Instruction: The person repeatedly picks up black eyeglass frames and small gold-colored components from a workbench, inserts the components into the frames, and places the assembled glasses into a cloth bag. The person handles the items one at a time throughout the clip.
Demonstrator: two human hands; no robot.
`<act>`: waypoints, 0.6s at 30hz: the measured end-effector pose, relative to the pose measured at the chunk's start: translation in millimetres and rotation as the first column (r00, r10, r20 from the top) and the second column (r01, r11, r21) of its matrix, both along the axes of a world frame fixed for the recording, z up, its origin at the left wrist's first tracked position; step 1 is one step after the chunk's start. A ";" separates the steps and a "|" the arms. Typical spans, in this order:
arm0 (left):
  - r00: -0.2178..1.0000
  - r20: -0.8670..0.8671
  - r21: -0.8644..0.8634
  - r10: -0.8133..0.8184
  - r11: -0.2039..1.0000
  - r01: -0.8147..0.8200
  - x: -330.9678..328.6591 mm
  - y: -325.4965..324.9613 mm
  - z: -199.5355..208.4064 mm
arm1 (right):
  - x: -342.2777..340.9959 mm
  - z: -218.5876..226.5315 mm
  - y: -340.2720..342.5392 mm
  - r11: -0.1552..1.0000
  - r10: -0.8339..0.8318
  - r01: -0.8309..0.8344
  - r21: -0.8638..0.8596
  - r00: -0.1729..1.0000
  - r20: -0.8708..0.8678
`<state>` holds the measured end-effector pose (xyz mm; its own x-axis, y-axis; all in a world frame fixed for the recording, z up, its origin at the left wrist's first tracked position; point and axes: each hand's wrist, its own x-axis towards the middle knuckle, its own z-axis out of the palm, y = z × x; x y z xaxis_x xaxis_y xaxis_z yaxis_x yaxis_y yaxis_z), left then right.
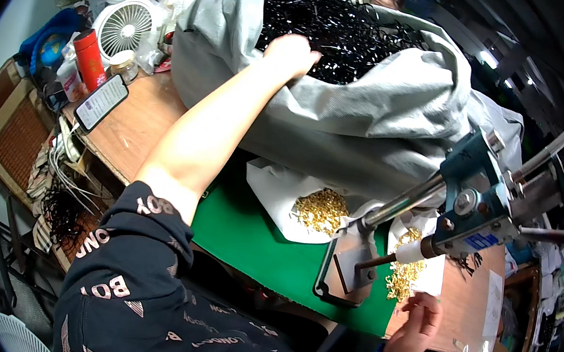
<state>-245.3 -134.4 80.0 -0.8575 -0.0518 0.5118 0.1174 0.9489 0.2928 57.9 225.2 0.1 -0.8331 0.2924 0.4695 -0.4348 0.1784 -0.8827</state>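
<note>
The left hand (290, 56) is at the near edge of a big heap of shiny black strips (337, 30). Its fingertips are hidden, so I cannot tell if it holds any. The right hand (415, 332) has bent fingers close to some little gold metal bits (407, 267), and I cannot see if it is pinching one.

The black strips sit in the open top of a grey cloth sack (376, 113). More gold bits (321, 211) lie in a white cloth bag (271, 192) on a green mat (247, 225). Between the two gold piles stands a hand press (467, 200), with its rod tilted in this bent view. All this is on a wooden table (132, 131).

The strips could snag on each other if the left hand tugs hard, and some could spill over the sack's edge. The gold bits could scatter if the right hand or its arm bumps their pile. A finger could get hurt if it is under the press when the rod comes down.

I count two hands, one sack, one press, one green mat and two gold piles. There are too many strips and gold bits to count.
</note>
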 end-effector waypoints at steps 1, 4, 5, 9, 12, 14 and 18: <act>0.978 0.195 -0.191 0.075 0.981 -0.037 -11.5 1.3 -13.9 | 5.3 0.7 -4.6 0.999 0.037 -0.038 0.036 0.999 0.030; 0.981 0.083 0.195 0.176 0.962 -0.189 -35.8 -1.7 -51.8 | 15.3 -11.6 -12.7 0.996 0.061 -0.072 0.059 0.982 0.178; 0.989 0.021 0.431 0.146 0.891 -0.140 -43.0 -3.3 -59.5 | 17.5 -13.6 -17.6 0.995 0.067 -0.082 0.052 0.968 0.243; 0.848 -0.522 0.842 -0.094 -0.216 0.495 11.7 7.6 -0.2 | 2.5 -21.0 -26.7 0.932 0.224 -0.318 0.174 0.882 0.415; 0.589 -0.739 0.665 -0.327 -0.212 0.716 97.6 -14.7 33.7 | -31.0 -19.5 -55.8 0.793 0.261 -0.385 0.472 0.915 0.309; 0.663 -0.667 0.608 -0.340 0.264 0.748 148.3 -12.7 35.0 | -53.6 -28.4 -71.3 0.703 0.288 -0.368 0.609 0.930 0.229; 0.623 -0.732 0.011 -0.274 0.911 0.413 218.0 -33.9 14.1 | -101.5 -60.6 -97.1 0.573 0.286 -0.315 0.757 0.942 0.176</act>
